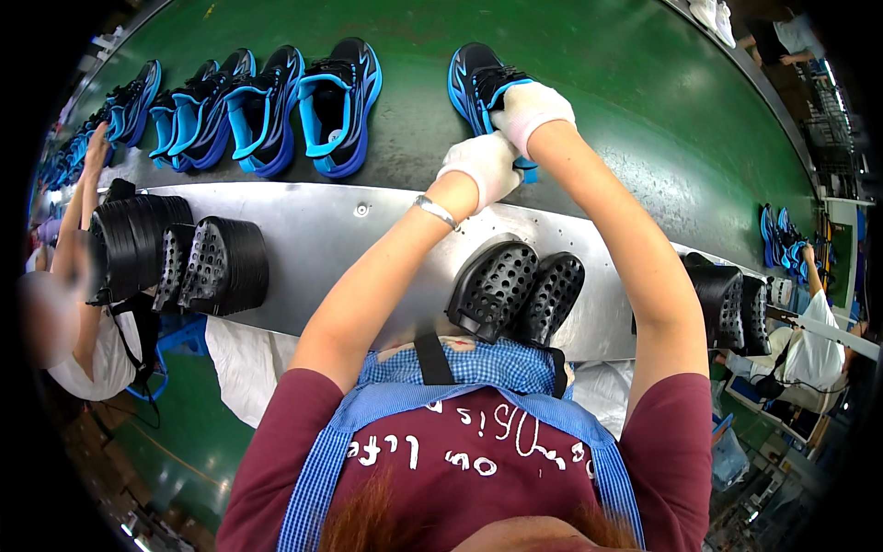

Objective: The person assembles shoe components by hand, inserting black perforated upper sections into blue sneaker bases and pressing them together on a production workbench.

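Observation:
A black and bright-blue sneaker (474, 81) lies on the green belt in front of me, toe pointing away. My right hand (538, 115), in a white glove, is closed on its collar and covers much of the opening. Just below, my left hand (485, 167), also gloved in white, is closed at the heel end, touching the right one. Both sets of fingers are partly hidden, and a bit of blue shows beneath them. Nearer to me, two black perforated shoe inserts (497, 285) stand on the metal ledge.
Similar sneakers (340, 106) stand in a row on the green belt (625, 83) to the left. Stacked black inserts (225, 267) sit on the metal ledge (340, 248) at left, with more inserts (727, 299) at right. Other people work at both sides.

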Action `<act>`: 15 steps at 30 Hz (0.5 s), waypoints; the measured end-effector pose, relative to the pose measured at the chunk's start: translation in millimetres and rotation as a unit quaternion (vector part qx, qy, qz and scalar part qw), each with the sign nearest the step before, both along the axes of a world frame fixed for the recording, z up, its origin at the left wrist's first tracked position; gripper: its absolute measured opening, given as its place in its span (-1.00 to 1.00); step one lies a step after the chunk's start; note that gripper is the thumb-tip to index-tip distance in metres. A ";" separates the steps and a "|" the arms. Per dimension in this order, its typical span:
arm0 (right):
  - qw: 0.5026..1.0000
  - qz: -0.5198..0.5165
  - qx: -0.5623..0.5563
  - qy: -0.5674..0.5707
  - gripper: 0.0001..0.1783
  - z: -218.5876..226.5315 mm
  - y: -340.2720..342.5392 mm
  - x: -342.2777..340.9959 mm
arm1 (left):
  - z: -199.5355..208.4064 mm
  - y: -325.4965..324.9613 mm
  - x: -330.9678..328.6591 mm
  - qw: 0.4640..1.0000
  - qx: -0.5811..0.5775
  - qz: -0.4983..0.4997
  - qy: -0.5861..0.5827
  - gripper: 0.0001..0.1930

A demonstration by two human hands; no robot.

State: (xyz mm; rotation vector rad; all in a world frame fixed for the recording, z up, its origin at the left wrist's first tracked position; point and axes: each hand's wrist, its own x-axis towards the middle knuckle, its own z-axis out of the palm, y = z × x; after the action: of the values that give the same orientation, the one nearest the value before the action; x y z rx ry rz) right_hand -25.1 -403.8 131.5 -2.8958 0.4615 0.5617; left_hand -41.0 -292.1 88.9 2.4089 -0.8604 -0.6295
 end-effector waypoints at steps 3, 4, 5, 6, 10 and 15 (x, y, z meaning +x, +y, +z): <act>0.999 -0.019 0.015 -0.030 -0.64 -17.8 -2.2 2.3 | -9.1 -7.9 8.6 0.997 0.063 -0.028 0.039 -0.65; 0.997 -0.029 0.022 -0.061 -0.65 -22.6 -4.6 3.7 | -11.8 -10.3 12.4 0.997 0.062 -0.030 0.041 -0.65; 0.997 -0.012 0.016 -0.075 -0.65 -23.2 -4.7 5.8 | -12.5 -11.3 16.7 0.996 0.064 -0.041 0.042 -0.64; 0.998 -0.009 0.008 -0.056 -0.65 -23.5 -5.4 10.3 | -12.9 -12.2 19.9 0.996 0.066 -0.051 0.043 -0.62; 0.998 -0.020 0.033 -0.049 -0.65 -11.7 -1.4 7.3 | -14.4 -9.8 23.7 0.993 0.079 -0.080 0.019 -0.61; 0.999 0.004 -0.025 -0.024 -0.66 6.9 7.3 -0.3 | -4.8 -6.8 23.2 0.993 0.093 -0.073 0.027 -0.62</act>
State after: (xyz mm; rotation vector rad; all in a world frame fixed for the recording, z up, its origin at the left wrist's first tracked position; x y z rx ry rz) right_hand -25.4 -396.5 138.4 -2.9515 0.4646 0.4876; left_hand -17.9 -298.9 84.0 2.4958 -1.0009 -0.8604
